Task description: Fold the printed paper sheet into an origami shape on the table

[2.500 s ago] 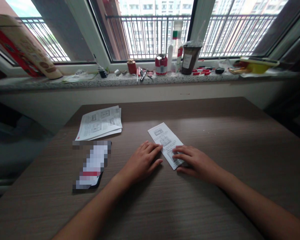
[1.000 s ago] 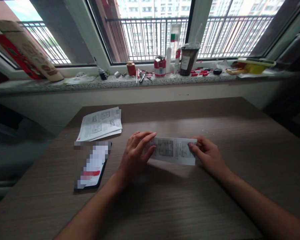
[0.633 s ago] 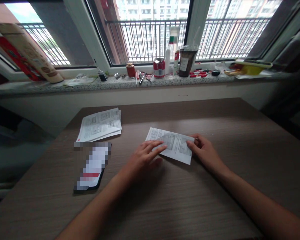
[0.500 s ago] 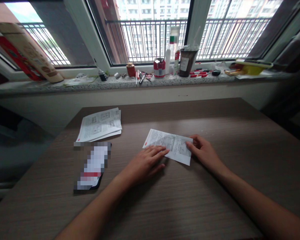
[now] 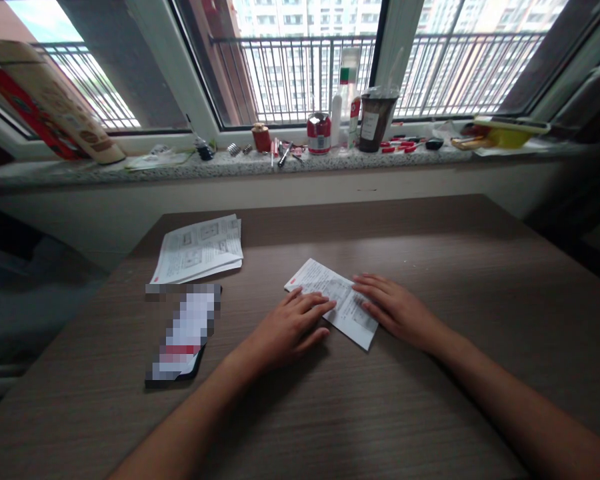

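A folded white printed paper (image 5: 347,303) lies slanted on the brown table (image 5: 300,413), its right end nearer to me. My left hand (image 5: 297,327) rests over its lower left edge, fingers spread and flat. On its upper right part lie the outstretched fingers of my right hand (image 5: 397,307). Both hands touch the paper without gripping it. To the left, a phone (image 5: 187,333) with a pixelated screen lies below a stack of printed sheets (image 5: 200,250).
Beyond the table, a stone windowsill (image 5: 165,175) holds a red can (image 5: 319,133), a dark cup with a straw (image 5: 377,123), a small red jar (image 5: 261,138), red pens (image 5: 400,147) and a yellow container (image 5: 510,135). A tall bag (image 5: 55,107) leans at the left.
The paper has turned clockwise, its right end coming nearer to me. My right hand has let go of the right edge and moved left onto the paper, fingers now stretched out.
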Demonstrator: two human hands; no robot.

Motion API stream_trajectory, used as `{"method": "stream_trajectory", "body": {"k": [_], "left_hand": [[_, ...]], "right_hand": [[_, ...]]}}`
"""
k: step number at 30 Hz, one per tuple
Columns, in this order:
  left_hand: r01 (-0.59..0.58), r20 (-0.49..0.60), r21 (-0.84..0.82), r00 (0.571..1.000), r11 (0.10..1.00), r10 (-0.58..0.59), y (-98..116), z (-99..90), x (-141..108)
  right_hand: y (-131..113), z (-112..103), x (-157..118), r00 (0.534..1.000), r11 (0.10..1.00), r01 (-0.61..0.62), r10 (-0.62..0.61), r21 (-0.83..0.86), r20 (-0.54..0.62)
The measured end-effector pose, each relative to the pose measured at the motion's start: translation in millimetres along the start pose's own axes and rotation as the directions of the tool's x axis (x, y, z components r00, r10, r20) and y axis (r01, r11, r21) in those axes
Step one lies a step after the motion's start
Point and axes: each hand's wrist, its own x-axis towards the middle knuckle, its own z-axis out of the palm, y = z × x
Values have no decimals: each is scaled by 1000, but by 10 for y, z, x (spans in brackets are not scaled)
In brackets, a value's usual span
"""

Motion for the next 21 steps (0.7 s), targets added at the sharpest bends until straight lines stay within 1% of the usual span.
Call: {"method": "stream_trajectory", "body": {"k": [2, 6, 12, 16, 21], "left_hand": [[26, 2, 20, 1000, 999, -26, -13, -7, 3], [99, -6, 54, 995, 994, -98, -63, -14, 1], [187, -56, 102, 982, 977, -182, -96, 54, -2], [187, -39, 112, 982, 976, -183, -77, 67, -8], [131, 19, 68, 991, 989, -133, -79, 26, -19]], "right_hand": [[3, 7, -16, 999, 999, 19, -18, -27, 51], [-53, 7, -49, 997, 999, 26, -22, -46, 79], [-234, 3, -29, 975, 988, 157, -154, -4, 159], [-290, 5, 5, 967, 980, 188, -196, 62, 164], [-222, 23, 0, 981, 986, 150, -158, 72, 113]]}}
